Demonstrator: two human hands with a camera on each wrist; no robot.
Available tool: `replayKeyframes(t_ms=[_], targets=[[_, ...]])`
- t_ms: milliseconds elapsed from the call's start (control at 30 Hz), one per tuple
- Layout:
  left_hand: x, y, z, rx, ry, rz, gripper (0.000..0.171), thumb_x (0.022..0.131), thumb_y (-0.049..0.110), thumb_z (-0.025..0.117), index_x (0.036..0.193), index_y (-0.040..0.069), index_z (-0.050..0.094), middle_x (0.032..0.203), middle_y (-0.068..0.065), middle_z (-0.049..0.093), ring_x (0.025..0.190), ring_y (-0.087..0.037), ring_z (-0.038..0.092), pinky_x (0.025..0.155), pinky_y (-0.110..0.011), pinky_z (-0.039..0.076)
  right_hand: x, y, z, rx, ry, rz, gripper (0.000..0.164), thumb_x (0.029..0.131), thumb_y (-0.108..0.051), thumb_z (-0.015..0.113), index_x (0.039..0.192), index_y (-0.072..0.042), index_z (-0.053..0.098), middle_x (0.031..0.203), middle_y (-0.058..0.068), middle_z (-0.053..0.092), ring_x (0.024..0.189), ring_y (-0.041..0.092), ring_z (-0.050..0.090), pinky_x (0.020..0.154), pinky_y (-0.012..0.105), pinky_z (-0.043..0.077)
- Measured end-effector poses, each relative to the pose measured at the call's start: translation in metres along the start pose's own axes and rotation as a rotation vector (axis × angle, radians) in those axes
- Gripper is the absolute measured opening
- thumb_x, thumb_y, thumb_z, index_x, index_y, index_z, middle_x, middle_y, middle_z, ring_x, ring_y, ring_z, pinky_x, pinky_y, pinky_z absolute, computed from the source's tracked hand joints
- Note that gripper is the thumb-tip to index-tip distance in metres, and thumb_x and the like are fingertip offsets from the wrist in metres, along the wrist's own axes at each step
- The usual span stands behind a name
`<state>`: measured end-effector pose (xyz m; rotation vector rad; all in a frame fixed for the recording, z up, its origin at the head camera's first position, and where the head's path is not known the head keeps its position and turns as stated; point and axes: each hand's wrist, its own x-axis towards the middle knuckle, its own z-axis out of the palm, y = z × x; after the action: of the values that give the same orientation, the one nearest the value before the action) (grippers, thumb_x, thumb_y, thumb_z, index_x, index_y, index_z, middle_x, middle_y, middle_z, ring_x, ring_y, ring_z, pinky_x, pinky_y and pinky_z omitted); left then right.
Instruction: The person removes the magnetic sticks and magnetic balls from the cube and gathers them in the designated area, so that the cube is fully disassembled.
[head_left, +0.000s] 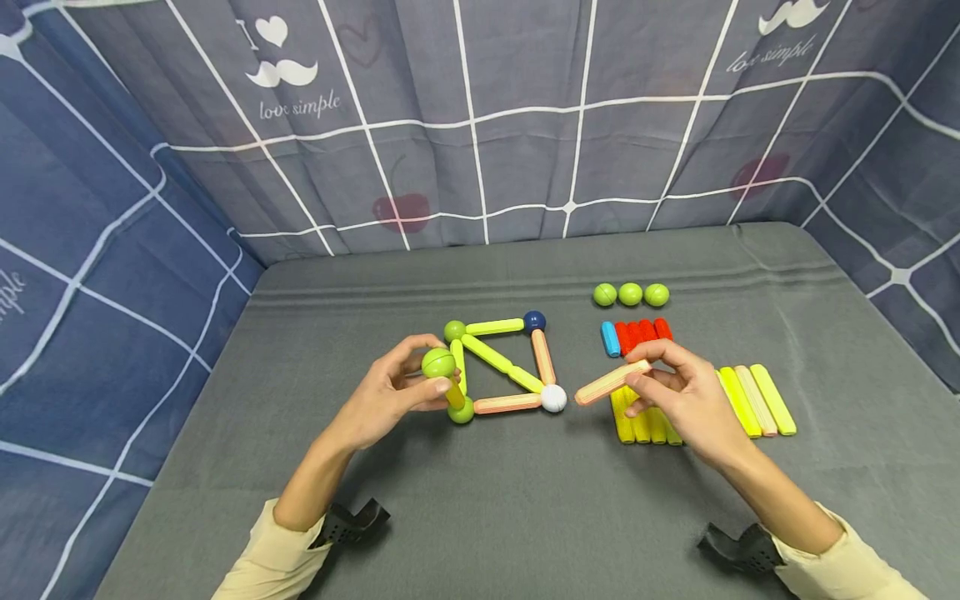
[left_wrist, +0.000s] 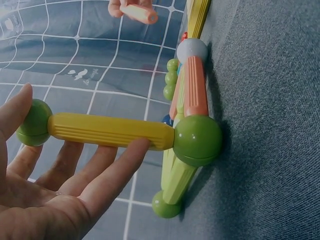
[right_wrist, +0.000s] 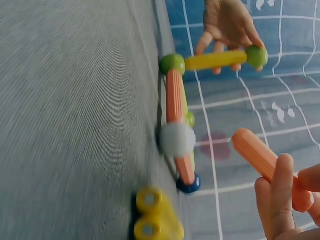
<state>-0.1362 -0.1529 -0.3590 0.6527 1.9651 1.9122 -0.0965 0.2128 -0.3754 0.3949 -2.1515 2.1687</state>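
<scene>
My left hand [head_left: 378,396] holds an upright yellow rod [left_wrist: 110,131] of a magnetic building set. The thumb rests at the green ball [left_wrist: 35,122] on its top, and the fingers lie along the rod's far side. Its lower end meets another green ball [left_wrist: 197,140] at the corner of a flat frame. That frame joins lime rods [head_left: 493,327] and peach rods [head_left: 507,404] with a dark blue ball [head_left: 535,322] and a white ball [head_left: 553,398]; a diagonal crosses it. Between thumb and fingers, my right hand [head_left: 693,408] pinches a loose peach rod [right_wrist: 257,155], raised right of the white ball.
Three green balls [head_left: 631,294] line up at the back right. In front of them lie short red rods [head_left: 637,332] and a blue one [head_left: 611,339]. Yellow rods [head_left: 624,421] and a few paler ones [head_left: 772,400] lie around the right hand. A patterned curtain [head_left: 517,158] hangs behind the grey surface.
</scene>
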Motion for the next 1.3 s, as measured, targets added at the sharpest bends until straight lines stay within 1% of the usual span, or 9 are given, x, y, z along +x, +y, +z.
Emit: replayKeyframes(t_ms=[200,333,533,800,933,1033,1100,1200,1300], targets=[[0.001,-0.002,0.0,0.002,-0.004,0.009,0.044,0.095,0.002,0.064,0.133,-0.002,0.043,0.115,-0.032,0.057,0.103,-0.045,0.064,0.084,-0.058,0.054,-0.009,0.0,-0.03,-0.034,0.138,-0.046,0.023,0.093,0.011,0.058,0.114,0.002,0.064,0.083,0.009,0.066,0.056,0.02,0.064,0.058,0.026,0.058],[0.001,-0.001,0.0,-0.002,-0.005,0.006,0.043,0.096,0.002,0.063,0.133,0.0,0.043,0.12,-0.035,0.055,0.108,-0.047,0.061,0.084,-0.059,0.053,-0.017,0.003,-0.049,-0.065,0.201,-0.064,0.035,0.092,0.013,0.059,0.122,-0.004,0.062,0.089,0.008,0.062,0.059,0.017,0.067,0.058,0.025,0.058],[0.0,0.0,0.0,0.001,0.003,0.001,0.046,0.095,0.003,0.065,0.133,-0.004,0.041,0.117,-0.033,0.056,0.104,-0.047,0.063,0.083,-0.059,0.054,-0.028,0.003,-0.07,-0.117,0.31,-0.033,0.043,0.091,0.011,0.062,0.128,-0.011,0.057,0.101,0.006,0.051,0.055,0.013,0.066,0.049,0.026,0.056],[-0.002,-0.001,-0.001,0.011,0.013,0.006,0.043,0.095,0.001,0.064,0.132,-0.001,0.043,0.114,-0.031,0.058,0.102,-0.045,0.064,0.082,-0.057,0.055,-0.032,-0.001,-0.097,-0.154,0.459,-0.01,0.045,0.088,0.013,0.063,0.123,-0.016,0.06,0.097,-0.001,0.06,0.057,0.005,0.065,0.041,0.018,0.05],[-0.002,-0.002,-0.001,0.01,0.011,0.004,0.045,0.095,0.002,0.064,0.133,-0.004,0.042,0.112,-0.031,0.057,0.1,-0.046,0.064,0.082,-0.057,0.055,-0.031,-0.002,-0.115,-0.311,0.492,0.065,0.043,0.09,0.008,0.063,0.118,-0.025,0.058,0.096,-0.008,0.059,0.054,0.004,0.06,0.039,0.018,0.047],[-0.002,-0.002,-0.001,0.013,0.009,0.001,0.046,0.095,0.002,0.064,0.134,-0.005,0.04,0.113,-0.031,0.057,0.101,-0.046,0.064,0.083,-0.058,0.055,-0.033,-0.002,-0.131,-0.485,0.47,0.143,0.04,0.094,-0.001,0.064,0.113,-0.034,0.055,0.093,-0.018,0.058,0.052,0.003,0.056,0.037,0.019,0.044],[-0.002,-0.002,0.0,0.016,0.008,0.0,0.046,0.095,0.002,0.065,0.134,-0.004,0.041,0.114,-0.031,0.057,0.101,-0.046,0.064,0.083,-0.058,0.054,-0.034,0.001,-0.141,-0.528,0.444,0.177,0.035,0.094,-0.005,0.064,0.111,-0.034,0.055,0.089,-0.023,0.058,0.052,0.004,0.055,0.036,0.021,0.044],[-0.001,-0.002,0.0,0.018,0.007,-0.001,0.045,0.095,0.002,0.065,0.134,-0.001,0.042,0.116,-0.031,0.057,0.104,-0.046,0.063,0.083,-0.058,0.054,-0.035,0.006,-0.152,-0.638,0.391,0.236,0.024,0.096,-0.013,0.065,0.119,-0.017,0.061,0.083,-0.029,0.056,0.056,0.004,0.056,0.038,0.024,0.045],[0.0,-0.001,0.001,0.018,0.005,0.0,0.044,0.095,0.002,0.064,0.134,0.001,0.043,0.118,-0.032,0.057,0.107,-0.045,0.062,0.083,-0.058,0.054,-0.035,0.013,-0.16,-0.783,0.321,0.287,0.036,0.098,-0.018,0.063,0.125,0.005,0.058,0.082,-0.026,0.055,0.057,0.006,0.053,0.04,0.026,0.046]])
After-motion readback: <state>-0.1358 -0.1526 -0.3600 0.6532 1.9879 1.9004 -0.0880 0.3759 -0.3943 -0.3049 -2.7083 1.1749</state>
